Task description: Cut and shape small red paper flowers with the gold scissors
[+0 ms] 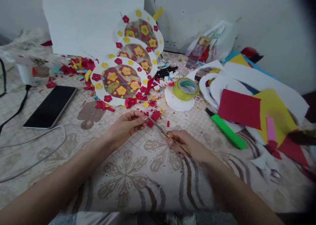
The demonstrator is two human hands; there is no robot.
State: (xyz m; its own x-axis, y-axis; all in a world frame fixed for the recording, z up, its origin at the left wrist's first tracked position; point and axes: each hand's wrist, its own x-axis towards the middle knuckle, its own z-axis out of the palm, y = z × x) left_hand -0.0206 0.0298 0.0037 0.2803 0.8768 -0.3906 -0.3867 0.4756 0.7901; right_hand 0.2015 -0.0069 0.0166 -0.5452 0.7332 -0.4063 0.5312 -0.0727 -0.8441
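Observation:
My right hand (181,143) is closed around a thin metal tool (160,129), which points up and to the left. Its far tip meets the fingertips of my left hand (134,122), pinched together near a small piece of red paper (154,118). Whether the left fingers grip the tool tip or a tiny scrap cannot be made out. Just beyond the hands stand white oval frames (118,81) decorated with red and yellow paper flowers, overlapping one another. Red and yellow paper scraps lie around their base.
Yellow tape (185,89) rests on white paper discs. At right lie a green cutter (228,131), red paper (239,108) and yellow paper (274,114). A phone (51,107), cable and glue gun (24,68) are at left; a bottle (198,52) stands behind.

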